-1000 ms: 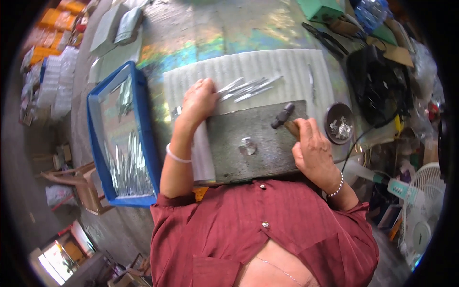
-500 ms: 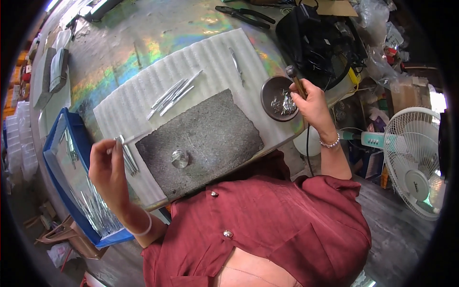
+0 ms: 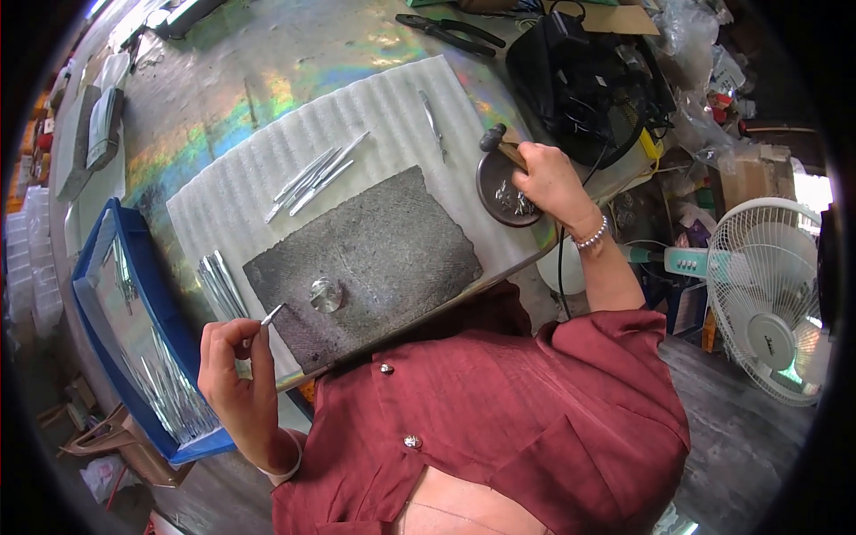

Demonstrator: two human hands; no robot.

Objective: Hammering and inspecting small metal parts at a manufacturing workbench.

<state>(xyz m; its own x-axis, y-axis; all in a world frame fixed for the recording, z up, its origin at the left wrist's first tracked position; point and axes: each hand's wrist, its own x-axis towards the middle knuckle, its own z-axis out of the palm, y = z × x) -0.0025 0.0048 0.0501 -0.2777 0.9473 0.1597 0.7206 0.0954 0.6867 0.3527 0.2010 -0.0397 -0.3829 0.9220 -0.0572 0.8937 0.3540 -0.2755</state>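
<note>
Between thumb and fingertips, my left hand [image 3: 234, 366] pinches a slim silver metal rod [image 3: 274, 313], its tip pointing at the near left edge of a rough grey slab [image 3: 392, 232]. A small round shiny metal piece [image 3: 325, 295] sits on the slab. My right hand [image 3: 555, 185] grips a small hammer [image 3: 493, 138] by its wooden handle, head pointing left. Below that hand, partly covered by it, is a round dark bowl [image 3: 486, 183] with small silver bits [image 3: 515, 200]. One bundle of silver rods [image 3: 312, 178] lies beyond the slab, another bundle [image 3: 220, 283] left of it.
White foam [image 3: 374, 116] lies under the slab, with a single silver tool [image 3: 432, 123] on it. A blue tray [image 3: 160, 428] of silver rods is at left. Pliers [image 3: 450, 34] and a black bag [image 3: 588, 89] lie at the back. A fan [image 3: 767, 303] stands right.
My left hand has come toward me and right with the rod, away from the left bundle to the slab's near edge. The hammer has tipped left over the bowl's far rim.
</note>
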